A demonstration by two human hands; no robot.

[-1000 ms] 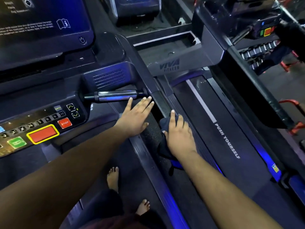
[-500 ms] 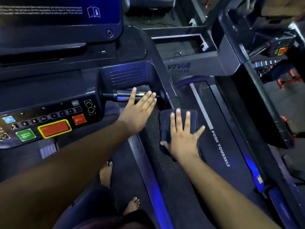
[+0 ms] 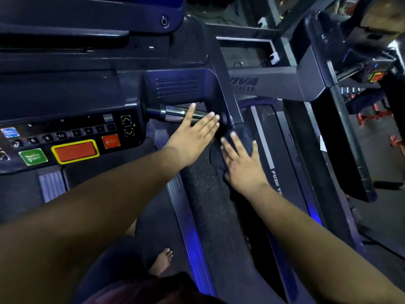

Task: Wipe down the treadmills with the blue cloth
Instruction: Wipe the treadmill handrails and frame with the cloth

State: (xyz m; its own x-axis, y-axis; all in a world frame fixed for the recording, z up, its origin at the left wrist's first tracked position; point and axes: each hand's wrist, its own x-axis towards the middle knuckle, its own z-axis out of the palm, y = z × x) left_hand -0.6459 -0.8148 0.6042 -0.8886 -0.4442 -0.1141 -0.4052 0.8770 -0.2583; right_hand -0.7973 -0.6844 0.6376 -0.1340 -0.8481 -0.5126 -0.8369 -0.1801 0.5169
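Note:
My right hand (image 3: 242, 163) lies flat with spread fingers on the dark blue cloth (image 3: 243, 133), pressing it onto the side rail of the neighbouring treadmill (image 3: 291, 172), close to the upright of my own machine. Most of the cloth is hidden under the palm. My left hand (image 3: 195, 134) is open, fingers straight, resting against the chrome grip bar (image 3: 173, 111) that sticks out of the console (image 3: 72, 132) of the treadmill I stand on. The two hands are almost touching.
The console carries a red stop button (image 3: 111, 141), a large red pad (image 3: 75, 151) and a green start key (image 3: 32, 156). A textured black footrail (image 3: 208, 194) runs between the machines. My bare foot (image 3: 162, 260) shows below. Another treadmill's console (image 3: 377, 75) stands far right.
My right hand has slid the cloth forward and a little left along the rail, up to the upright. My left hand stays at the grip bar while the view has moved closer.

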